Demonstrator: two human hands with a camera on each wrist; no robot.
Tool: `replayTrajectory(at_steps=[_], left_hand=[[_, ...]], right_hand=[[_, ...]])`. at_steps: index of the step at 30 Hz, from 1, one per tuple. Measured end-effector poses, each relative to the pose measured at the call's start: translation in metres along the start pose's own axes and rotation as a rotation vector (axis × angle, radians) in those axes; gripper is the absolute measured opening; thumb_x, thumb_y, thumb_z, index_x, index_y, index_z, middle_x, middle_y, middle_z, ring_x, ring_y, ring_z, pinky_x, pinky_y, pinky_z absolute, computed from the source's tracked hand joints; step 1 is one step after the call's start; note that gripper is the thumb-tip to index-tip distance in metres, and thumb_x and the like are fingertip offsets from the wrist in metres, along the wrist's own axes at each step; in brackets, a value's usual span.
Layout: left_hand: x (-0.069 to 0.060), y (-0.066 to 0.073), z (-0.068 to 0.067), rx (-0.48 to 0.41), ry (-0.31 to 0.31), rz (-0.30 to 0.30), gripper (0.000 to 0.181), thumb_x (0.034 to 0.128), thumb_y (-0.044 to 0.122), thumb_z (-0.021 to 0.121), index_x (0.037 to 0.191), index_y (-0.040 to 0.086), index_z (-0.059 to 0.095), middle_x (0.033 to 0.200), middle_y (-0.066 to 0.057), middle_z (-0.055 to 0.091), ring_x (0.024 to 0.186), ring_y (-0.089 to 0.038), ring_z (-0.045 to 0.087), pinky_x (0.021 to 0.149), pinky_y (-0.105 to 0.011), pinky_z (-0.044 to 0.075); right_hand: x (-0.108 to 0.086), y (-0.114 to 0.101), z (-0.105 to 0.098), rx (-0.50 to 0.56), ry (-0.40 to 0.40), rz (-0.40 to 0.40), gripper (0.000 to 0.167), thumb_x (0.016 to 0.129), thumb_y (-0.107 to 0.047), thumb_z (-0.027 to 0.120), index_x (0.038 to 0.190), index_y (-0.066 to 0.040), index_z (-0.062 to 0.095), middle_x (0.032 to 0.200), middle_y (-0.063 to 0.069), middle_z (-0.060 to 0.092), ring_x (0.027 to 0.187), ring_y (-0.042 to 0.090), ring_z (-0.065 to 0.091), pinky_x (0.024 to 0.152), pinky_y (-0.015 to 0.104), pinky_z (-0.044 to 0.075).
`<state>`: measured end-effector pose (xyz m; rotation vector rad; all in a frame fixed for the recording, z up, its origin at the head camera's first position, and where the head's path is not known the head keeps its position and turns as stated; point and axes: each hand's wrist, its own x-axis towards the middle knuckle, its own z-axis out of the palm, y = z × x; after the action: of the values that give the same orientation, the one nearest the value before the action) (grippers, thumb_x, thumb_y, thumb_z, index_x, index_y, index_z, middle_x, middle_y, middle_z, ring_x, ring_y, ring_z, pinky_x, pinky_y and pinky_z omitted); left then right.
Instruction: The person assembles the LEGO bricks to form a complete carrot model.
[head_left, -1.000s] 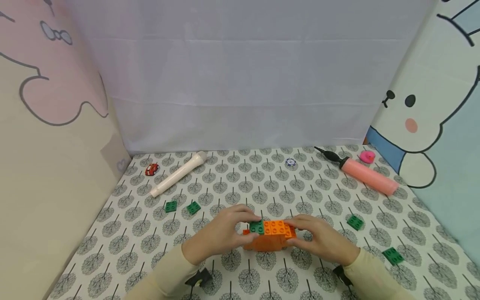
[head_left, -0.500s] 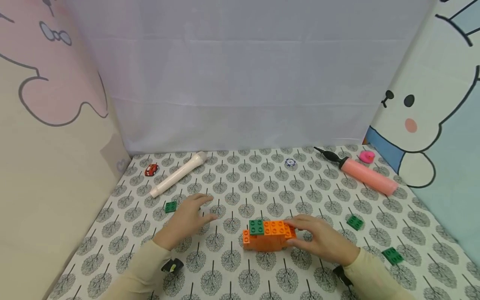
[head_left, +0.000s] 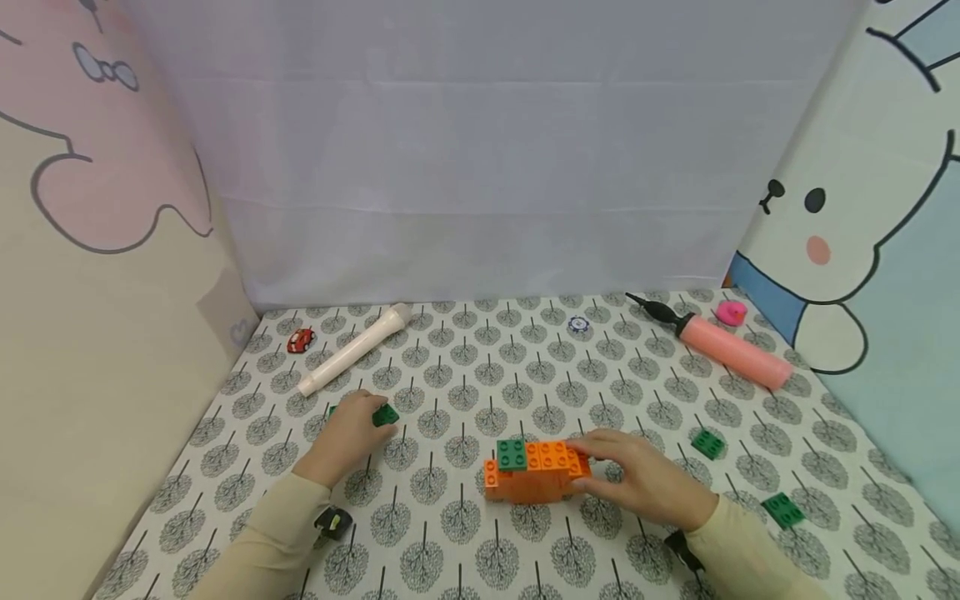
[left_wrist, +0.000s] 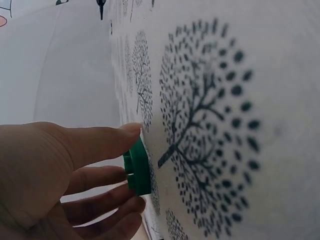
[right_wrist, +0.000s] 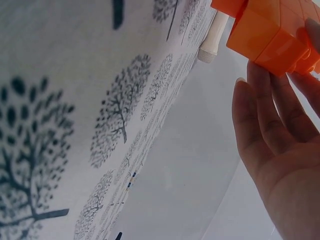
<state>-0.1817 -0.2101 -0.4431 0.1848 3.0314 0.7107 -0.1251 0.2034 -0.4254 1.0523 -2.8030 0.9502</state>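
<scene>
In the head view my left hand (head_left: 348, 433) is at a small green building brick (head_left: 386, 415) on the left of the cloth. Its thumb and fingers pinch the brick's sides, and the left wrist view shows the brick (left_wrist: 140, 167) flat against the cloth. My right hand (head_left: 645, 479) grips the right end of an orange building-brick structure (head_left: 536, 486) in the middle front. One green brick (head_left: 512, 455) is fitted on that structure's top left. The right wrist view shows fingers under the orange bricks (right_wrist: 270, 40). Another green brick (head_left: 333, 410) is mostly hidden behind my left hand.
Two loose green bricks, a nearer one (head_left: 783, 510) and a farther one (head_left: 708, 443), lie on the right. Farther back are a red toy car (head_left: 302, 340), a white microphone (head_left: 356, 350), a round chip (head_left: 578, 324), a pink pump (head_left: 735, 352) and a pink duck (head_left: 731, 312).
My left hand has left the green brick on the orange structure, moved left and closed round a loose green brick. The right hand keeps its hold in the same place.
</scene>
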Motion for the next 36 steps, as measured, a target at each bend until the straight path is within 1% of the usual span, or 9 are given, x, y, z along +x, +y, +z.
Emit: replayTrajectory(at_steps=[3, 8, 12, 15, 18, 22, 27, 32, 36], left_hand=[[0.0, -0.001, 0.0, 0.0, 0.0, -0.002, 0.043, 0.086, 0.016, 0.076, 0.122, -0.005, 0.065, 0.111, -0.018, 0.063, 0.093, -0.027, 0.058, 0.077, -0.042, 0.057], [0.0, -0.001, -0.001, 0.01, -0.005, -0.003, 0.042, 0.0868, 0.016, 0.076, 0.123, -0.003, 0.066, 0.116, -0.019, 0.064, 0.101, -0.031, 0.06, 0.086, -0.047, 0.056], [-0.001, -0.001, 0.0, 0.015, 0.005, 0.008, 0.039, 0.0875, 0.016, 0.073, 0.121, -0.002, 0.068, 0.11, -0.017, 0.065, 0.093, -0.027, 0.059, 0.076, -0.041, 0.056], [-0.002, 0.002, 0.001, 0.016, 0.028, 0.034, 0.038, 0.087, 0.017, 0.071, 0.12, -0.002, 0.068, 0.108, -0.016, 0.065, 0.09, -0.026, 0.059, 0.072, -0.038, 0.055], [-0.002, 0.008, 0.001, 0.002, 0.059, 0.078, 0.039, 0.0867, 0.019, 0.071, 0.12, -0.001, 0.069, 0.111, -0.015, 0.065, 0.094, -0.027, 0.061, 0.077, -0.041, 0.057], [-0.006, 0.024, 0.0, -0.073, 0.092, 0.177, 0.039, 0.0872, 0.019, 0.072, 0.122, 0.0, 0.069, 0.112, -0.01, 0.065, 0.098, -0.026, 0.062, 0.085, -0.045, 0.056], [-0.016, 0.057, -0.006, -0.199, 0.092, 0.327, 0.038, 0.0888, 0.018, 0.074, 0.124, 0.003, 0.069, 0.113, -0.004, 0.065, 0.103, -0.021, 0.062, 0.089, -0.044, 0.056], [-0.024, 0.09, -0.009, -0.268, 0.098, 0.466, 0.038, 0.0885, 0.021, 0.075, 0.124, 0.008, 0.07, 0.115, 0.002, 0.065, 0.107, -0.014, 0.062, 0.091, -0.033, 0.056], [-0.029, 0.116, -0.007, -0.308, 0.12, 0.624, 0.036, 0.088, 0.02, 0.076, 0.122, 0.007, 0.071, 0.114, 0.0, 0.066, 0.102, -0.013, 0.063, 0.087, -0.026, 0.056]], right_hand=[[0.0, 0.001, 0.0, -0.001, -0.002, 0.001, 0.049, 0.093, -0.045, 0.066, 0.136, -0.021, 0.062, 0.129, -0.003, 0.064, 0.112, 0.015, 0.062, 0.095, 0.045, 0.054], [-0.001, 0.001, 0.001, -0.013, 0.004, 0.001, 0.049, 0.093, -0.045, 0.067, 0.135, -0.02, 0.063, 0.129, -0.002, 0.064, 0.114, 0.017, 0.062, 0.096, 0.046, 0.053], [-0.001, 0.001, 0.001, -0.01, 0.012, -0.006, 0.049, 0.092, -0.044, 0.068, 0.135, -0.02, 0.063, 0.129, -0.002, 0.064, 0.113, 0.016, 0.062, 0.096, 0.045, 0.054], [0.0, 0.001, 0.001, -0.009, 0.016, -0.012, 0.049, 0.092, -0.043, 0.068, 0.135, -0.019, 0.063, 0.128, -0.002, 0.064, 0.112, 0.015, 0.063, 0.095, 0.044, 0.054], [0.0, 0.001, 0.002, -0.01, 0.017, -0.011, 0.049, 0.092, -0.044, 0.068, 0.135, -0.019, 0.063, 0.128, -0.002, 0.065, 0.112, 0.015, 0.063, 0.095, 0.044, 0.054], [0.0, 0.001, 0.001, -0.01, 0.011, 0.002, 0.05, 0.092, -0.044, 0.068, 0.135, -0.019, 0.063, 0.129, -0.002, 0.064, 0.112, 0.016, 0.063, 0.095, 0.045, 0.054], [0.0, 0.0, 0.001, -0.01, -0.001, 0.015, 0.049, 0.093, -0.045, 0.067, 0.136, -0.02, 0.062, 0.128, -0.004, 0.064, 0.111, 0.013, 0.062, 0.094, 0.044, 0.054], [0.001, 0.0, 0.001, -0.012, 0.006, 0.012, 0.049, 0.093, -0.044, 0.068, 0.135, -0.02, 0.063, 0.128, -0.004, 0.064, 0.11, 0.012, 0.062, 0.094, 0.043, 0.055], [0.001, -0.001, 0.001, -0.01, 0.014, 0.011, 0.049, 0.091, -0.042, 0.07, 0.134, -0.019, 0.064, 0.127, -0.004, 0.064, 0.11, 0.013, 0.063, 0.094, 0.043, 0.055]])
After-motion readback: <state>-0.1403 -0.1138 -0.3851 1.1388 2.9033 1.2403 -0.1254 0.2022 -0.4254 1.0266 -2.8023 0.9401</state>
